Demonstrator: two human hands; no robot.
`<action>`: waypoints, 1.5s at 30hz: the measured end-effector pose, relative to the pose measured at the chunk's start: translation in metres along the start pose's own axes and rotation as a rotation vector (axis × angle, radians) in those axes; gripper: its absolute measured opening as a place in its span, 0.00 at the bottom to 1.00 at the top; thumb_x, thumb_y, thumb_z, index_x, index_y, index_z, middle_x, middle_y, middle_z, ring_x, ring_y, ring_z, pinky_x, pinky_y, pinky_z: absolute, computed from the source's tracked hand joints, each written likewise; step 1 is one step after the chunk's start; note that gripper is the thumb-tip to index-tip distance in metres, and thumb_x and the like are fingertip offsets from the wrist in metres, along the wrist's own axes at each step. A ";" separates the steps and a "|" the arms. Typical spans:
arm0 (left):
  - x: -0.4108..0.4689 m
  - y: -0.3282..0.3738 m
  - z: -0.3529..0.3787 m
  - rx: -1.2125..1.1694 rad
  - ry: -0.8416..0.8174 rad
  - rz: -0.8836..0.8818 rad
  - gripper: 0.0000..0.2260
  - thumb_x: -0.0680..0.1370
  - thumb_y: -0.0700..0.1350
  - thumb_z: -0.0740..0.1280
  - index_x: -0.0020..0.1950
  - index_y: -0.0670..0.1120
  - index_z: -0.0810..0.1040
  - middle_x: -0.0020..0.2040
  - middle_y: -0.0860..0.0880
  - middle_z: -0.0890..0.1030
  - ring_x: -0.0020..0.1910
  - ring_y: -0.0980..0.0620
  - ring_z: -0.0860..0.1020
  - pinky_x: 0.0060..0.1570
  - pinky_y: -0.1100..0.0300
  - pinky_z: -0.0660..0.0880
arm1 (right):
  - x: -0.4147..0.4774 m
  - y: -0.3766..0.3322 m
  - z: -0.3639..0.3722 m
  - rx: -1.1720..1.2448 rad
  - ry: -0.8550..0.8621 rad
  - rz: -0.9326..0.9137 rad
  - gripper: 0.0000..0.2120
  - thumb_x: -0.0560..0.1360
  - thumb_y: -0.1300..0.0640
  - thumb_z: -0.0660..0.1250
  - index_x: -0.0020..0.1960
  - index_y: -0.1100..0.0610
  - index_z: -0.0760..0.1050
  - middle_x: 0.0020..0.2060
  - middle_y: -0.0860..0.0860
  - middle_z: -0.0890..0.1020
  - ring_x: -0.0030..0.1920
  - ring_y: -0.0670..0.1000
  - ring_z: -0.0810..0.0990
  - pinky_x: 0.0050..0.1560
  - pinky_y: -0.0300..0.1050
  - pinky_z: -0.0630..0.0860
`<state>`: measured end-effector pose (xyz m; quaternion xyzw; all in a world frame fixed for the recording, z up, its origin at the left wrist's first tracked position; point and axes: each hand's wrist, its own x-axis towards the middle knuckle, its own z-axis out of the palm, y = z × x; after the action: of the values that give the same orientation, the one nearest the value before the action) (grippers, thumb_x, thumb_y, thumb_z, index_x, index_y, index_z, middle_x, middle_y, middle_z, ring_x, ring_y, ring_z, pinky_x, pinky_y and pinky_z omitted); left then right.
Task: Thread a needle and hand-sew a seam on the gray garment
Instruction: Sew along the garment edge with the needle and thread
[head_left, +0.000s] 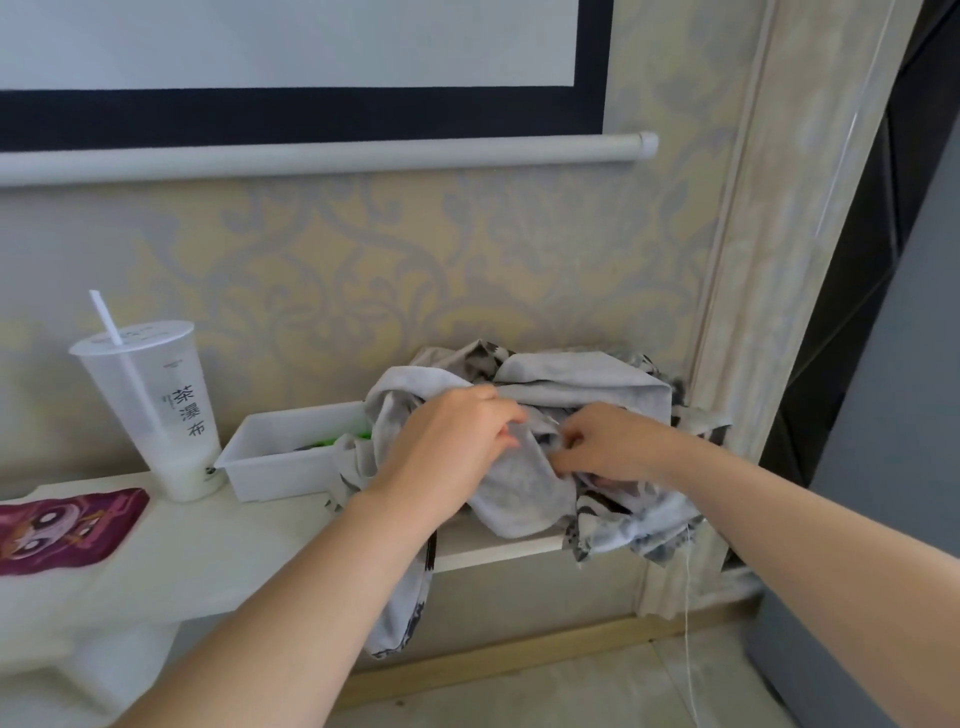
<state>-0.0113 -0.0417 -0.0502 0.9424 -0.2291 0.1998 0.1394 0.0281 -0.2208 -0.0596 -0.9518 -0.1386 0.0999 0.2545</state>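
We see the gray garment (524, 491) bunched on the worktop (218, 551) at right, directly beneath the left hand (457, 441) and right hand (615, 441), which both pinch its folds.

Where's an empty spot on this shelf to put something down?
The barest patch is the white shelf in front of the white tray, between the purple cartoon mat by the cup and the gray garment. The right end is crowded: the garment is heaped there, with the left hand and right hand gripping it.

Needle too small to tell, fingertips of right hand (608, 441) buried in gray garment (524, 488), white tray (270, 470) contents partly covered, purple print (62, 530) cut off left
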 end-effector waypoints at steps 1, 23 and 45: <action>0.000 -0.002 0.000 -0.007 0.015 -0.011 0.12 0.80 0.47 0.60 0.61 0.49 0.78 0.59 0.48 0.79 0.57 0.49 0.76 0.56 0.55 0.72 | 0.000 -0.006 -0.004 0.091 0.011 -0.010 0.16 0.73 0.51 0.67 0.32 0.55 0.65 0.24 0.49 0.67 0.27 0.49 0.65 0.31 0.41 0.63; -0.008 -0.042 -0.046 -0.500 0.356 -0.321 0.19 0.81 0.48 0.61 0.38 0.35 0.71 0.29 0.46 0.68 0.25 0.57 0.63 0.27 0.63 0.58 | -0.013 -0.090 -0.043 0.557 0.278 -0.212 0.07 0.77 0.55 0.65 0.53 0.55 0.78 0.21 0.44 0.67 0.21 0.41 0.67 0.36 0.38 0.76; -0.022 -0.037 -0.051 -0.634 0.270 -0.282 0.20 0.82 0.52 0.56 0.34 0.45 0.60 0.24 0.56 0.56 0.24 0.58 0.57 0.25 0.65 0.56 | -0.022 -0.100 -0.047 -0.182 0.342 -0.707 0.07 0.72 0.58 0.70 0.49 0.52 0.78 0.23 0.46 0.65 0.26 0.47 0.65 0.28 0.38 0.62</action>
<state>-0.0271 0.0168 -0.0209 0.8399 -0.1271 0.2203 0.4795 -0.0021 -0.1658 0.0348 -0.8670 -0.4214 -0.1662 0.2075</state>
